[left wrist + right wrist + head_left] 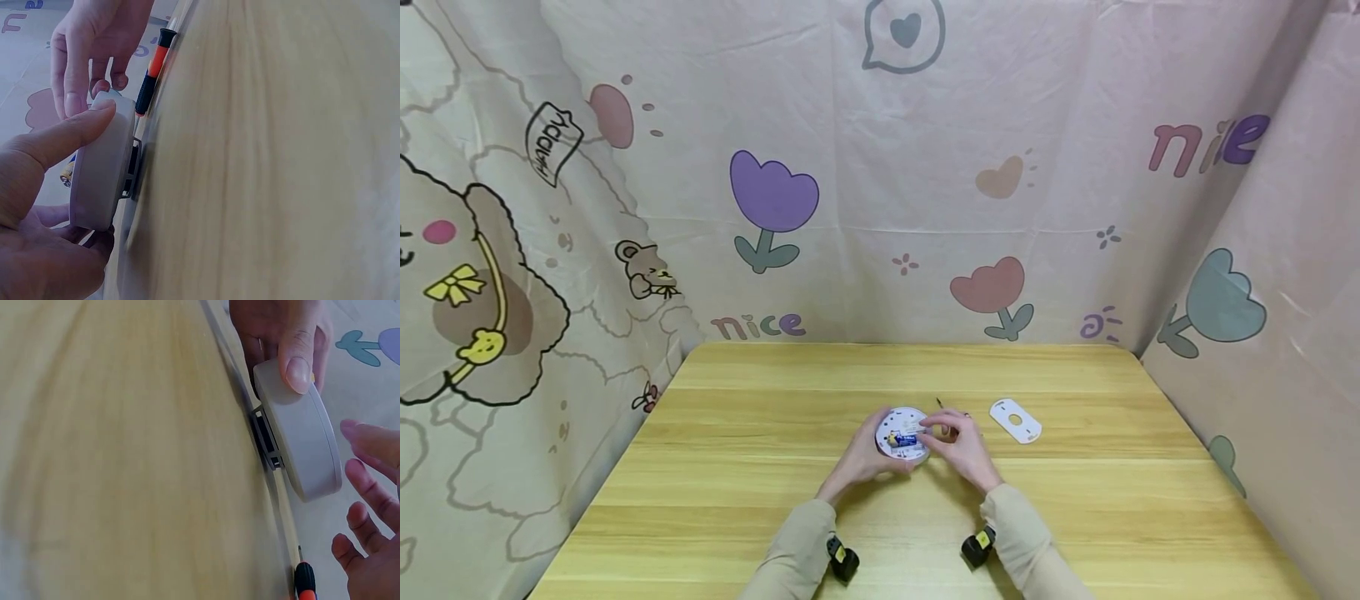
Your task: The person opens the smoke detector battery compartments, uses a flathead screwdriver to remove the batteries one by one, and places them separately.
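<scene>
A round white smoke alarm (898, 422) stands tilted over the table, its labelled face towards the head camera. My left hand (859, 458) grips it by the rim, thumb on the near side and fingers round the far side. A blue and gold battery (902, 439) lies on that face; its gold end shows in the left wrist view. My right hand (964, 450) is at the right of the face, thumb and index finger close to the battery. In the right wrist view its fingers are spread and slightly bent, with nothing seen between them. A black slotted part (267, 439) juts from the alarm's underside.
An orange and black screwdriver (156, 70) lies on the table beyond my right hand. Farther right is a white oblong plate (1028, 428) with a round hole. Black cameras sit on both wrists. Printed curtains hang round the wooden table (760, 417).
</scene>
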Demonstrator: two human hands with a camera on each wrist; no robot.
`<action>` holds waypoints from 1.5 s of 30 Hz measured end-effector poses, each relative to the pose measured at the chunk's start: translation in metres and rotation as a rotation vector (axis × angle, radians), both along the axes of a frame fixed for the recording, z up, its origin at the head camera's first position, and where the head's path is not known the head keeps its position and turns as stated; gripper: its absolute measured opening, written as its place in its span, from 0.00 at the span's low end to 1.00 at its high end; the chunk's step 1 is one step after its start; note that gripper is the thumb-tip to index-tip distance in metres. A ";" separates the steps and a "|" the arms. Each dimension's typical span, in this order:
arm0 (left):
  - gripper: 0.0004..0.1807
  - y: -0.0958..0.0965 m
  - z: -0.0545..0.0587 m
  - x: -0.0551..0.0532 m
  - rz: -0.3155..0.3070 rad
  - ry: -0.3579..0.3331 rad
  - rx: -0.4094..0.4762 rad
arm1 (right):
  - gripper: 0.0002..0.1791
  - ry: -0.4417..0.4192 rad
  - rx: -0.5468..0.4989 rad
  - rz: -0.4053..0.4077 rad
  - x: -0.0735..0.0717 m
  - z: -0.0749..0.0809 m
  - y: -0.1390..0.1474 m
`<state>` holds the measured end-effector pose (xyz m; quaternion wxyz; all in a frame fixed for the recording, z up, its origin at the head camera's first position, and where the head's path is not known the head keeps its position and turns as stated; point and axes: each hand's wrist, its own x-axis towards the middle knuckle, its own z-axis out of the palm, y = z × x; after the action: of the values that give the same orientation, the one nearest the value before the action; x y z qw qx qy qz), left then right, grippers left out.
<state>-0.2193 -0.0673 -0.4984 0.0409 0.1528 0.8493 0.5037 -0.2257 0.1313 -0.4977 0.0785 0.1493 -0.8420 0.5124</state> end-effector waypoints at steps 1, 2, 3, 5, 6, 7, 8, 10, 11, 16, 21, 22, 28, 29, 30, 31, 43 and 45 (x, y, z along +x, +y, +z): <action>0.58 0.000 0.000 0.000 0.001 0.002 -0.001 | 0.14 0.006 0.010 0.003 -0.001 0.000 -0.001; 0.59 0.000 0.000 0.000 0.001 0.000 -0.002 | 0.14 0.011 0.021 0.006 -0.001 0.000 -0.001; 0.58 0.000 0.000 0.000 0.000 0.005 -0.002 | 0.14 0.020 0.035 0.010 -0.002 0.000 -0.002; 0.59 0.000 0.000 0.000 -0.001 0.008 -0.002 | 0.13 0.040 0.060 0.020 -0.003 0.001 -0.003; 0.59 0.000 0.000 0.000 -0.002 0.010 -0.004 | 0.13 0.052 0.074 0.026 -0.004 0.001 -0.003; 0.59 0.000 0.000 0.000 -0.003 0.012 -0.004 | 0.13 0.063 0.089 0.032 -0.005 0.002 -0.004; 0.59 0.000 0.000 0.000 -0.003 0.012 -0.006 | 0.12 0.071 0.101 0.041 -0.005 0.002 -0.004; 0.59 0.000 0.001 0.000 -0.004 0.010 -0.003 | 0.12 0.089 0.129 0.052 -0.007 0.003 -0.005; 0.59 0.000 0.001 0.000 -0.004 0.008 -0.004 | 0.11 0.093 0.140 0.060 -0.008 0.003 -0.005; 0.58 -0.001 0.001 0.000 -0.010 0.007 0.012 | 0.10 0.119 0.192 0.091 -0.013 0.003 -0.006; 0.59 -0.001 0.000 -0.001 -0.013 0.003 0.020 | 0.11 0.092 0.255 0.118 -0.018 0.006 -0.006; 0.59 0.000 0.000 -0.001 -0.014 0.005 0.019 | 0.11 0.077 0.270 0.125 -0.019 0.007 -0.006; 0.58 0.000 0.002 0.000 -0.022 0.016 0.014 | 0.12 0.066 0.425 0.153 -0.023 0.016 -0.008; 0.59 0.000 0.002 0.000 -0.022 0.016 0.014 | 0.12 0.079 0.455 0.155 -0.023 0.017 -0.008; 0.59 0.000 0.002 0.000 -0.023 0.019 0.017 | 0.12 0.093 0.482 0.159 -0.023 0.018 -0.009; 0.59 0.000 0.002 0.000 -0.023 0.017 0.016 | 0.12 0.109 0.512 0.164 -0.023 0.019 -0.010; 0.59 0.000 0.000 0.000 -0.016 -0.003 0.027 | 0.10 0.185 0.515 0.246 -0.024 0.018 -0.010; 0.59 0.000 0.000 -0.001 -0.008 -0.011 0.027 | 0.10 0.188 0.501 0.254 -0.024 0.016 -0.008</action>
<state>-0.2199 -0.0674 -0.4983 0.0455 0.1539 0.8416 0.5157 -0.2494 0.1229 -0.4815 0.0520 0.3149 -0.9059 0.2784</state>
